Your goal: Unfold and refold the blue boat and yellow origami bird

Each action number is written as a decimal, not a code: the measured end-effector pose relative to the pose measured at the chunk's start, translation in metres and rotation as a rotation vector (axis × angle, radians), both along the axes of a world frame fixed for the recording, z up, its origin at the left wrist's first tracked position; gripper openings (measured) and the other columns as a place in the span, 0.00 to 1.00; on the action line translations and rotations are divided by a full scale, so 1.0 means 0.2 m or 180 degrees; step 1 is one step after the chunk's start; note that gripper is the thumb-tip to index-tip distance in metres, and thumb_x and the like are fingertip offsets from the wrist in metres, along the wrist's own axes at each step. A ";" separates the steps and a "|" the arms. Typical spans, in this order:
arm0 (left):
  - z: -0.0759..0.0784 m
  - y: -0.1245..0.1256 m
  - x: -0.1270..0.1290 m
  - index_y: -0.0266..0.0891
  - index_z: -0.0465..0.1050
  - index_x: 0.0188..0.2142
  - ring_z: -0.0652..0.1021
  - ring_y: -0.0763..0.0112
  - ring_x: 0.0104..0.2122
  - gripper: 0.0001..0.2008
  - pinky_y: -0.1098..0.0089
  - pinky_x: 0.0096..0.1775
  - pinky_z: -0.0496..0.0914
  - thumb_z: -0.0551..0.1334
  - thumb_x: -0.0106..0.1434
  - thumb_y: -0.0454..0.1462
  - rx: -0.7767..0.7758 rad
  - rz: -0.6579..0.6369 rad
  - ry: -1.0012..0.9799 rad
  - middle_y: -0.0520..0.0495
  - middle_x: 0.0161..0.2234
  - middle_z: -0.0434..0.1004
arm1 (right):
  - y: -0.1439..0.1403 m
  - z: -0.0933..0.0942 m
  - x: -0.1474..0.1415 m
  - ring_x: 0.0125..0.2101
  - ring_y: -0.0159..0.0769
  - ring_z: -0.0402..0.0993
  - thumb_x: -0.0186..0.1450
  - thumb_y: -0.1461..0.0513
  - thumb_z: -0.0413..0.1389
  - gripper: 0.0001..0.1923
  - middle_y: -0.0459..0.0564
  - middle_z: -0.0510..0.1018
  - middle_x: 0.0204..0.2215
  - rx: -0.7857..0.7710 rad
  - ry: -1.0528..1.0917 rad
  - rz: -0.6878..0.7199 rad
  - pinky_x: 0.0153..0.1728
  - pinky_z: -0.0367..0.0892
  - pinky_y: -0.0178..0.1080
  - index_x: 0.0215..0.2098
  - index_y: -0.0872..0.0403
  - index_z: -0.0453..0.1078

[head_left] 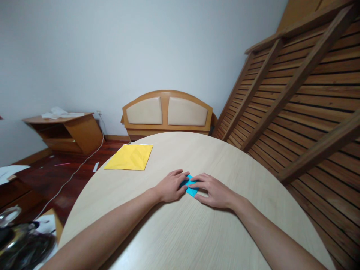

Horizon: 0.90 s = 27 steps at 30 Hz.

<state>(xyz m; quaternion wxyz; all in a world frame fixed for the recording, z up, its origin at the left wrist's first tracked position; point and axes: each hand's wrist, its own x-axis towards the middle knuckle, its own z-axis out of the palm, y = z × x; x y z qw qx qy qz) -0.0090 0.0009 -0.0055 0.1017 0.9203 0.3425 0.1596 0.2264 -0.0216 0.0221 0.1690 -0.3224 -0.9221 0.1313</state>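
Note:
A small piece of folded blue paper (192, 190) lies on the round table, partly covered by my fingers. At its left edge, my left hand (172, 186) holds it, with the thumb and fingertips bent onto the paper. From the other side my right hand (214, 190) reaches over it. Its fingers are spread, with the fingertips resting on the upper right part of the paper and the thumb by the lower right corner. The fingers hide the paper's full outline and its folds.
A creased yellow sheet (129, 157) lies near the table's left edge, with a white edge showing behind it. The pale wooden table (180, 232) curves around me. Beyond are a padded headboard (167, 126), a low cabinet (84, 133) and leaning wooden slats (303, 93).

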 end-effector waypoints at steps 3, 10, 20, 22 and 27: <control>0.01 0.00 0.00 0.40 0.66 0.57 0.63 0.55 0.64 0.18 0.54 0.64 0.58 0.53 0.70 0.41 0.0069 -0.0048 -0.0041 0.43 0.65 0.62 | 0.00 0.01 -0.01 0.52 0.45 0.69 0.63 0.57 0.59 0.19 0.51 0.75 0.52 0.0020 -0.0007 -0.0050 0.55 0.63 0.48 0.53 0.46 0.74; 0.05 -0.02 0.02 0.40 0.72 0.46 0.74 0.59 0.50 0.11 0.59 0.54 0.67 0.57 0.66 0.39 0.0186 -0.0170 -0.0255 0.41 0.49 0.76 | 0.00 -0.02 -0.02 0.50 0.43 0.70 0.65 0.57 0.58 0.16 0.51 0.77 0.49 0.0120 0.0043 -0.0125 0.53 0.64 0.45 0.51 0.47 0.76; 0.07 0.01 -0.03 0.38 0.70 0.45 0.77 0.59 0.42 0.15 0.63 0.43 0.72 0.61 0.64 0.46 0.0322 -0.0245 -0.0012 0.41 0.40 0.77 | 0.00 -0.02 -0.04 0.44 0.43 0.75 0.67 0.55 0.57 0.14 0.51 0.81 0.44 0.0139 0.0110 -0.0454 0.48 0.67 0.44 0.48 0.50 0.74; 0.07 0.01 -0.03 0.38 0.71 0.45 0.76 0.59 0.42 0.14 0.63 0.43 0.71 0.60 0.66 0.45 0.0357 -0.0248 0.0023 0.41 0.40 0.77 | 0.01 -0.02 -0.04 0.43 0.43 0.75 0.68 0.54 0.56 0.13 0.52 0.80 0.43 0.0120 0.0102 -0.0477 0.47 0.67 0.44 0.47 0.51 0.74; 0.06 0.01 -0.03 0.38 0.71 0.48 0.76 0.59 0.45 0.16 0.63 0.45 0.71 0.58 0.67 0.45 0.0349 -0.0336 -0.0002 0.40 0.41 0.78 | 0.00 -0.02 -0.03 0.44 0.42 0.74 0.68 0.55 0.56 0.11 0.50 0.81 0.42 0.0126 0.0126 -0.0330 0.48 0.66 0.43 0.46 0.50 0.74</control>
